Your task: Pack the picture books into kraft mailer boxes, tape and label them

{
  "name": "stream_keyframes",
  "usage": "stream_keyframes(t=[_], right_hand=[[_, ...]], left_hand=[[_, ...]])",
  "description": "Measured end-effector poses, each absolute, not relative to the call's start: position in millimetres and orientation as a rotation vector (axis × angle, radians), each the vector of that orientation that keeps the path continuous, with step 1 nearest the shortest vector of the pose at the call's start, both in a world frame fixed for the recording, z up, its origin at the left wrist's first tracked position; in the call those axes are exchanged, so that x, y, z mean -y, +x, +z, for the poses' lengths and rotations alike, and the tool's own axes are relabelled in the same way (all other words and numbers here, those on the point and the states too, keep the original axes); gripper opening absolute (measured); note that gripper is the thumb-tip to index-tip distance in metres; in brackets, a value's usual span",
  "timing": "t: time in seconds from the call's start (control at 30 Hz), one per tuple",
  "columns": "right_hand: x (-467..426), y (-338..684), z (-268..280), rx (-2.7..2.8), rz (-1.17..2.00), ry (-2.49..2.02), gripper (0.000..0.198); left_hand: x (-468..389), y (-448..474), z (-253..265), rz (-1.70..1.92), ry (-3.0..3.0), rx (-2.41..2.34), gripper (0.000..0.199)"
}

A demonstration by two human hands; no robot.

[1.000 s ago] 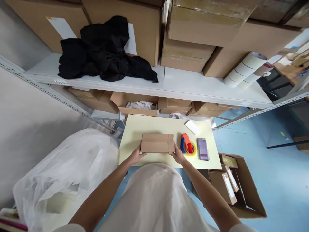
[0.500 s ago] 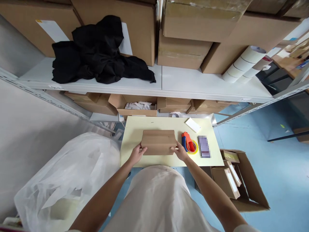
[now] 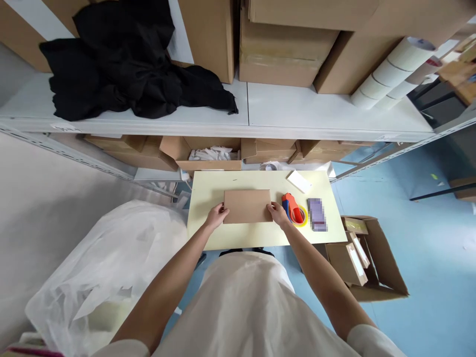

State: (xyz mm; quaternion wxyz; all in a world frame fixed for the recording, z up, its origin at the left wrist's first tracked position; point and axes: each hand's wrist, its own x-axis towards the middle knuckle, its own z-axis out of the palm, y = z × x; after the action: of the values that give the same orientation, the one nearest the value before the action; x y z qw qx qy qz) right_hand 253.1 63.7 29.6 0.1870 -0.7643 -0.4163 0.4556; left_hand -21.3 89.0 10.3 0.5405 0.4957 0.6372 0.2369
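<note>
A plain brown cardboard box (image 3: 248,206) is held between my hands over the pale yellow tabletop (image 3: 211,238), one broad face turned up. At its left end my left hand (image 3: 217,216) grips the edge, thumb on top. My right hand (image 3: 278,213) grips the right end in the same way. Just right of that hand lies a red and blue tape dispenser (image 3: 292,207) with a yellow-edged tape roll (image 3: 300,216). Beyond it are a blurred-out purple item (image 3: 317,214) and a small white box (image 3: 299,181).
A grey shelf (image 3: 297,111) with cartons, black cloth (image 3: 137,69) and tape rolls (image 3: 394,69) spans the front. A big translucent plastic bag (image 3: 111,258) stands at left. An open carton (image 3: 390,267) holding several boxes sits on the blue floor at right.
The box has been turned so that one flat face shows instead of a top and a front side. Both hands remain at its ends. The camera view has shifted.
</note>
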Motion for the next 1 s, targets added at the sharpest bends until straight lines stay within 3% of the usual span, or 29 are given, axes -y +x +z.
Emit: stream_keyframes(t=[0.13,0.23,0.47,0.77,1.0], right_hand=[[-54.1,251.1,21.6,1.138,1.227,-2.108,0.048],[-30.3,261.2,17.7,1.188,0.986,-2.057,0.051],[29.4,317.4,15.0,1.36,0.518,-2.242,0.037],[-18.4,321.9,9.4,1.66,0.762,-2.533,0.036],[-20.6,327.7,-9.2,1.748,0.96,-2.53,0.032]], left_hand=[[-89.4,-23.1,7.5,0.482,1.197,-1.561,0.055],[-86.7,-23.3,13.5,0.511,1.476,-1.727,0.066],[-110.5,24.2,50.8,0.347,2.245,-1.511,0.06],[-129.9,97.9,49.3,-0.094,2.501,-1.228,0.088],[-117.1,98.1,47.0,-0.255,2.551,-1.254,0.089]])
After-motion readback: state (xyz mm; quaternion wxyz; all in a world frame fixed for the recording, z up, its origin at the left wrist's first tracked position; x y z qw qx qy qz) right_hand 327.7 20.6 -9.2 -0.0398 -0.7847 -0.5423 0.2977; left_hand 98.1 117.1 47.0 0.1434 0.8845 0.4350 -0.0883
